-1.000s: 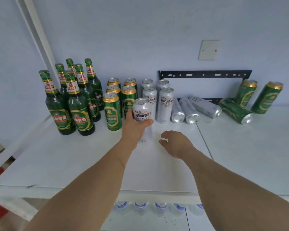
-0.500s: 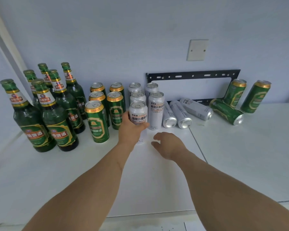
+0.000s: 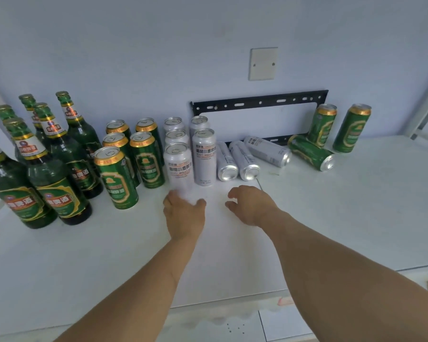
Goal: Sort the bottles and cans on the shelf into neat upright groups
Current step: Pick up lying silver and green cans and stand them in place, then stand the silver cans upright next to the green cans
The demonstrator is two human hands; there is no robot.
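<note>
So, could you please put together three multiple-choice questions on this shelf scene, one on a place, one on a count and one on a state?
1. Where do the white cans lying on their sides rest?
A. Left of the bottles
B. Between the upright white cans and the toppled green can
C. In front of both hands

2. How many white cans stand upright?
A. Two
B. Five
C. Eight

3. What is the left hand doing?
A. Gripping a bottle neck
B. Lying open, holding nothing, just before the front white can
C. Lifting a green can

Answers:
1 B: three of them lie right of the standing white group, left of the toppled green can.
2 B: three stand in one column and two in the next.
3 B: its fingers are spread and hold nothing.
</note>
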